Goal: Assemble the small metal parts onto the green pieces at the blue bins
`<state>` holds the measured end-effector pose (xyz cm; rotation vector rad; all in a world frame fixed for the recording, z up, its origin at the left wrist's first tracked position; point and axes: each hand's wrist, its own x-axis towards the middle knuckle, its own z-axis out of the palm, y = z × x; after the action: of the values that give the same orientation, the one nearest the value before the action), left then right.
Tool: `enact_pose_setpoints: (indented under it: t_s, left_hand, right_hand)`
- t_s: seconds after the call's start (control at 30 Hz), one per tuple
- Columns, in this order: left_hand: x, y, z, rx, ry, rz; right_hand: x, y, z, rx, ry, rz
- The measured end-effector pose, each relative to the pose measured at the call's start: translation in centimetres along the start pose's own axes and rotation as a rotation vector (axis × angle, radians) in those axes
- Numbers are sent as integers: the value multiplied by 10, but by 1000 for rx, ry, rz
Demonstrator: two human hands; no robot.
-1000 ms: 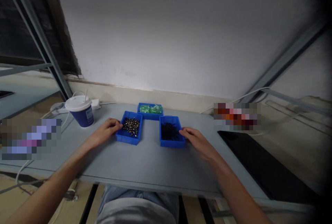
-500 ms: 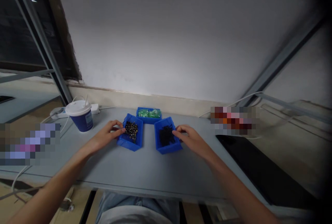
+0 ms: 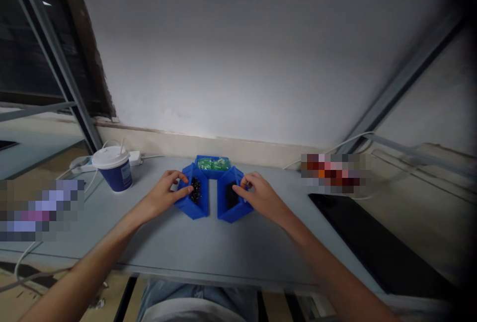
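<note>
Two blue plastic bins stand side by side on the grey table, with a narrow gap between them. Small shiny metal parts, perhaps screws, lie in the left bin (image 3: 200, 208); the right bin (image 3: 228, 214) has small black pieces in it. My left hand (image 3: 167, 192) pinches the outer wall of the left bin, thumb over the rim. On the opposite side, my right hand (image 3: 259, 194) grips the right bin's outer wall in the same way. Both bins seem tipped slightly inward. Just behind them sits a third blue bin (image 3: 213, 172) with green-looking packets (image 3: 214, 164).
A blue paper cup (image 3: 118, 177) with a white lid stands at the left, beside a white power strip (image 3: 134, 158) and cables. On the right lies a flat black panel (image 3: 372, 242). Blurred-out items flank the table, and a wall (image 3: 238, 88) rises behind.
Both hands have moved inward with their bins, so the gap between the two bins is narrower. The bins now appear more tilted. The back bin stays in place.
</note>
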<state>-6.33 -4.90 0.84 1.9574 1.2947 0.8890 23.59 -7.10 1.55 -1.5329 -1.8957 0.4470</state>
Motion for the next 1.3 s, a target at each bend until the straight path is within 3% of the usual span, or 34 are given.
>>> enact_pose_setpoints:
  t_s: [0.37, 0.5, 0.7, 0.93, 1.13, 1.3]
  left_hand:
    - [8, 4, 25, -55, -51, 113]
    - [0, 5, 18, -109, -128, 114]
    - [2, -7, -1, -117, -269, 212]
    - [27, -32, 14, -126, -360, 293]
    - [32, -29, 17, -135, -425, 239]
    - [31, -30, 15, -164, -397, 257]
  right_hand:
    - [7, -26, 25, -116, 23, -98]
    - [3, -14, 19, 9, -15, -97]
    - [0, 22, -1, 170, -224, -179]
    - [7, 41, 11, 83, -379, -268]
    - [11, 44, 19, 88, -380, -274]
    - [10, 41, 17, 75, -341, -276]
